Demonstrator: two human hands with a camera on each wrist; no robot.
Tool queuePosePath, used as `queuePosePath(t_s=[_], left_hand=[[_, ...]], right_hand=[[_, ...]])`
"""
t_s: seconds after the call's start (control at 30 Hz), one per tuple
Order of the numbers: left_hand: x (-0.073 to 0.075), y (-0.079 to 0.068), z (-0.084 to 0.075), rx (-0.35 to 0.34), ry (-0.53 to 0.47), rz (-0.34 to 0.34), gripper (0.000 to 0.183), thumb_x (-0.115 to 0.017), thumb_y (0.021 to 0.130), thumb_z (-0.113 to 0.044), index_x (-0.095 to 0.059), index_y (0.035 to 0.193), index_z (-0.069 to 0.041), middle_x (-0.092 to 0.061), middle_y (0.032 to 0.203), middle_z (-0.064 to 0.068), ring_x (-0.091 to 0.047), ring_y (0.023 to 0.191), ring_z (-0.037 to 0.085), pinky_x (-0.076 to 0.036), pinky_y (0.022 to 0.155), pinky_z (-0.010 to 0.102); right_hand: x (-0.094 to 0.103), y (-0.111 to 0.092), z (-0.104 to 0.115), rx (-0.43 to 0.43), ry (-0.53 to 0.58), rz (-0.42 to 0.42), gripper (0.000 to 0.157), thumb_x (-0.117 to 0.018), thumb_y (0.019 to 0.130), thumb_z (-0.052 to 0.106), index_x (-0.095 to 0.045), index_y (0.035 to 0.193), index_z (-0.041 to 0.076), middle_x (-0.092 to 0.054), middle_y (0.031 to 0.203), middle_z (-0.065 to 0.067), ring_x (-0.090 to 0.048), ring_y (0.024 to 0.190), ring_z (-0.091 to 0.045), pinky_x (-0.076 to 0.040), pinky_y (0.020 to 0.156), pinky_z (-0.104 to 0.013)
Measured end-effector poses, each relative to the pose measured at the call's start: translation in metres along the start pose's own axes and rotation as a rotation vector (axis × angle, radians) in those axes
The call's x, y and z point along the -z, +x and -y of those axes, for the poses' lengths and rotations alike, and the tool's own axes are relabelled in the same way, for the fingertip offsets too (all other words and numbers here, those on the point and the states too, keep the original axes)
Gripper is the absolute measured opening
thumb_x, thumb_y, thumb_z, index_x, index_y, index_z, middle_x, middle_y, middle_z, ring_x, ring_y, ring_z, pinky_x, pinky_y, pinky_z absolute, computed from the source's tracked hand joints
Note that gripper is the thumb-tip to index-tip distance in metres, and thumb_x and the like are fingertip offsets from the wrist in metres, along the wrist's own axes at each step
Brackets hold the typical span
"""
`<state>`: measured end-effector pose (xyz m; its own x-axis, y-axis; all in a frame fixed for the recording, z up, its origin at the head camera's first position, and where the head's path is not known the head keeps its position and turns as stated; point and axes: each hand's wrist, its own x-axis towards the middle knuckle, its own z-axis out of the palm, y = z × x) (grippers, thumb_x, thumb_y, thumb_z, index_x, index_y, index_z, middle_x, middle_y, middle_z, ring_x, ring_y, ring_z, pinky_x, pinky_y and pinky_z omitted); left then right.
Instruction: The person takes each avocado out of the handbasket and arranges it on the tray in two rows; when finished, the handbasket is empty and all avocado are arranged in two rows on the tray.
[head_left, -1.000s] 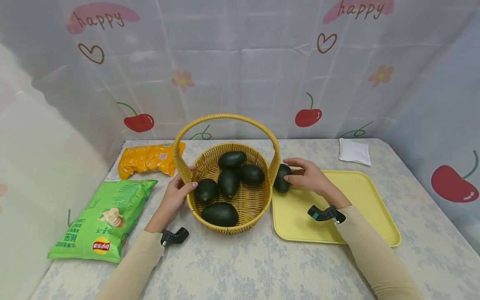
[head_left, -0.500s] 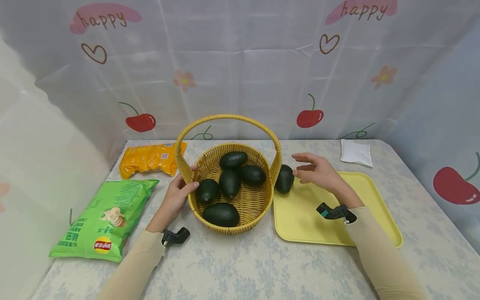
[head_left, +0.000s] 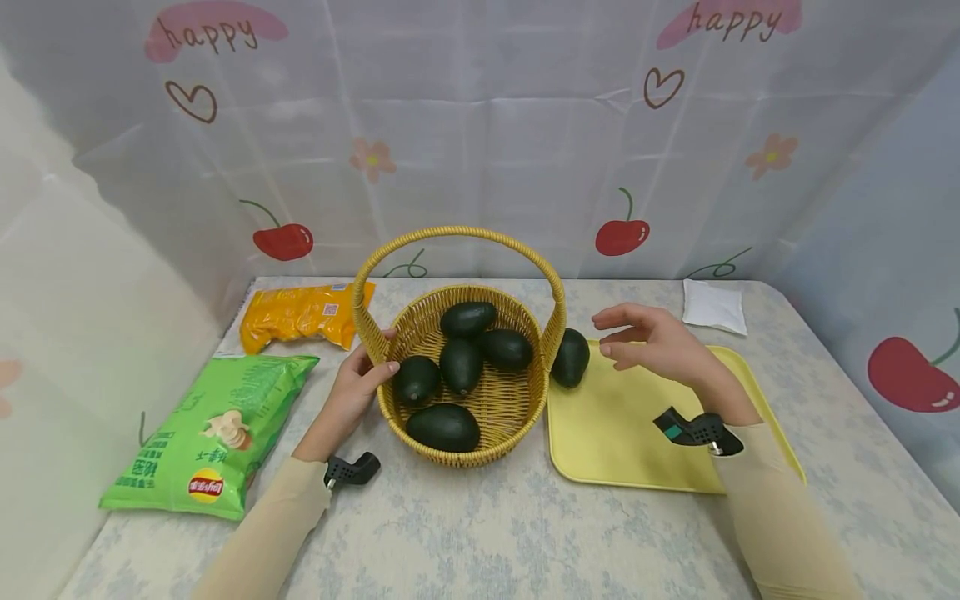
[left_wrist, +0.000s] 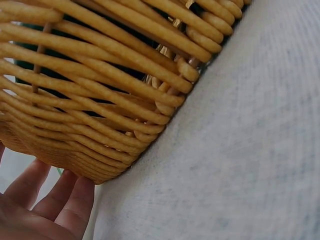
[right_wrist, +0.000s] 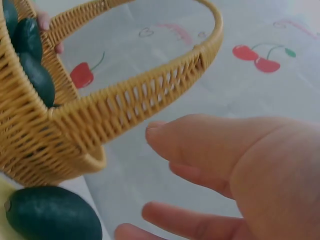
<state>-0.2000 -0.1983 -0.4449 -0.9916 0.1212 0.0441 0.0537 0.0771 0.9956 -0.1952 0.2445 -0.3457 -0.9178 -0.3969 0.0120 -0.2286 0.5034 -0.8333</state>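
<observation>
A yellow wicker basket (head_left: 517, 417) with a tall arched handle holds several dark green avocados (head_left: 442, 427). My left hand (head_left: 354, 392) grips its left side at the foot of the handle, thumb over the rim; in the left wrist view the fingers touch the woven wall. One more avocado (head_left: 570, 358) lies outside, against the basket's right side at the tray's back left corner. To the right of that avocado hovers my right hand (head_left: 660, 343), fingers loosely spread and holding nothing. The right wrist view shows a gap between this hand and the avocado (right_wrist: 52, 214).
Under my right hand lies a yellow tray (head_left: 630, 442). A green chip bag (head_left: 217, 433) and an orange packet (head_left: 300, 317) are at the left. A small white packet (head_left: 712, 306) lies at the back right, before a printed curtain (head_left: 480, 167).
My right hand has let go of the avocado beside the basket and drawn away to the right. The left hand keeps its grip on the basket.
</observation>
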Motion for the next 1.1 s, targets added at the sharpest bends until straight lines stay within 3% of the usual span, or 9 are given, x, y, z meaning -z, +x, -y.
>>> queuePosePath(t_s=[0.1, 0.2, 0.57, 0.77, 1.1], left_hand=[[0.000, 0.000, 0.000, -0.008, -0.001, 0.001, 0.053, -0.059, 0.099, -0.007, -0.045, 0.150, -0.008, -0.048, 0.148, 0.016, -0.051, 0.119, 0.009, -0.046, 0.093, 0.019], [0.000, -0.001, 0.000, -0.012, 0.004, -0.003, 0.052, -0.058, 0.099, -0.007, -0.045, 0.150, -0.007, -0.048, 0.147, 0.016, -0.051, 0.118, 0.009, -0.047, 0.093, 0.019], [-0.001, -0.001, 0.000, -0.013, -0.008, 0.002, 0.052, -0.057, 0.100, -0.007, -0.044, 0.151, -0.006, -0.046, 0.151, 0.018, -0.049, 0.121, 0.009, -0.045, 0.094, 0.018], [-0.001, 0.000, 0.000, -0.011, -0.013, -0.001, 0.053, -0.058, 0.100, -0.007, -0.044, 0.151, -0.007, -0.046, 0.151, 0.018, -0.051, 0.120, 0.009, -0.046, 0.093, 0.018], [0.000, -0.001, 0.000, -0.009, -0.010, 0.016, 0.053, -0.057, 0.101, -0.010, -0.043, 0.152, -0.009, -0.045, 0.152, 0.020, -0.051, 0.122, 0.012, -0.048, 0.093, 0.019]], right_hand=[[-0.003, -0.004, 0.009, 0.053, -0.002, 0.035, 0.035, -0.070, 0.094, 0.008, -0.063, 0.127, -0.002, -0.062, 0.129, -0.026, -0.072, 0.105, -0.014, -0.062, 0.075, -0.033], [-0.009, -0.007, 0.018, 0.112, 0.006, 0.084, 0.031, -0.070, 0.093, 0.004, -0.064, 0.123, -0.005, -0.062, 0.125, -0.029, -0.072, 0.101, -0.010, -0.062, 0.073, -0.034], [-0.042, -0.007, 0.045, 0.237, -0.040, 0.188, 0.030, -0.073, 0.092, 0.005, -0.068, 0.121, 0.003, -0.070, 0.118, -0.015, -0.070, 0.100, -0.014, -0.061, 0.078, -0.031], [-0.067, 0.007, 0.061, 0.287, -0.019, 0.267, 0.033, -0.071, 0.093, 0.006, -0.068, 0.125, 0.007, -0.071, 0.121, -0.009, -0.070, 0.104, -0.022, -0.060, 0.085, -0.031], [-0.114, 0.043, 0.074, 0.380, -0.123, 0.439, 0.036, -0.068, 0.094, 0.009, -0.067, 0.130, 0.011, -0.065, 0.135, -0.008, -0.063, 0.122, -0.033, -0.059, 0.086, -0.033]])
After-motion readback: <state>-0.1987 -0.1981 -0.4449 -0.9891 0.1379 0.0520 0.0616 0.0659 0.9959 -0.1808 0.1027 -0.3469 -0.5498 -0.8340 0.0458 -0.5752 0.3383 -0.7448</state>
